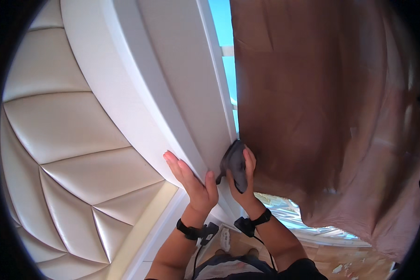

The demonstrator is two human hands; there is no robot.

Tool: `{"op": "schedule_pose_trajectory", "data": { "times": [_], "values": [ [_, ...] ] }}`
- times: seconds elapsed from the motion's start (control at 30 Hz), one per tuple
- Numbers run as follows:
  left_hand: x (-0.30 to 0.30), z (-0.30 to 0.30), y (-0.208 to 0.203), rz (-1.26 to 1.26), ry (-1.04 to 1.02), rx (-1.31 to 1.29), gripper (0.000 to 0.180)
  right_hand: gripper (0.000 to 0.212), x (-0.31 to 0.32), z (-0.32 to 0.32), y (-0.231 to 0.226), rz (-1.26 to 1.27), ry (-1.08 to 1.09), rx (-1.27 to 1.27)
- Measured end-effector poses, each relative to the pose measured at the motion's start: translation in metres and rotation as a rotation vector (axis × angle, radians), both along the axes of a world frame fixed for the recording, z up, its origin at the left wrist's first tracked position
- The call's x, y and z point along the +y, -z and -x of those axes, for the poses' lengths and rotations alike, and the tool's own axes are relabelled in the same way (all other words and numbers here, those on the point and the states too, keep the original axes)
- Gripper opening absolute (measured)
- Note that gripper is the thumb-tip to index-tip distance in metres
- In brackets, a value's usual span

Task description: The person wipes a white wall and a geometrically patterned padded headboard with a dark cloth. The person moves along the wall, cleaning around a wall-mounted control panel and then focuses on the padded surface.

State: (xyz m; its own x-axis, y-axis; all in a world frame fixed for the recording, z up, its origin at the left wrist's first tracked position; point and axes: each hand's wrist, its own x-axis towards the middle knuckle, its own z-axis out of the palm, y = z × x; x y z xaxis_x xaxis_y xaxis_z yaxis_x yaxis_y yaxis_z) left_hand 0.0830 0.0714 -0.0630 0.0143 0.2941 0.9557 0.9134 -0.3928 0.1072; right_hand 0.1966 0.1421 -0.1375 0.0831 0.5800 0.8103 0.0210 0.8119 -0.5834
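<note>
My left hand (196,186) lies against the raised edge of a tall white window frame (172,60), its fingers stretched out and the thumb apart, with nothing in it. My right hand (243,196) is wrapped round a bunched dark grey cloth (235,164). That cloth presses on the frame's inner edge, right beside a brown curtain (312,93). Black straps with small devices circle both wrists.
Bright window glass (221,28) shows in a strip between frame and curtain. On the left stands a cream quilted wall panel (65,130) with a pale trim strip (144,224). Below is a wooden floor (322,254) with small white scraps.
</note>
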Motion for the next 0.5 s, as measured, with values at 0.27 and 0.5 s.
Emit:
{"op": "schedule_pose_trajectory", "data": {
  "times": [0.27, 0.5],
  "values": [
    [0.009, -0.003, -0.001, -0.009, 0.049, -0.026, 0.082, 0.086, 0.001, -0.004, -0.038, 0.08, -0.07, 0.071],
    [0.002, 0.004, 0.024, 0.05, 0.048, 0.0, 0.081, 0.082, 0.015, -0.004, -0.106, -0.098, -0.112, 0.043]
  ]
}}
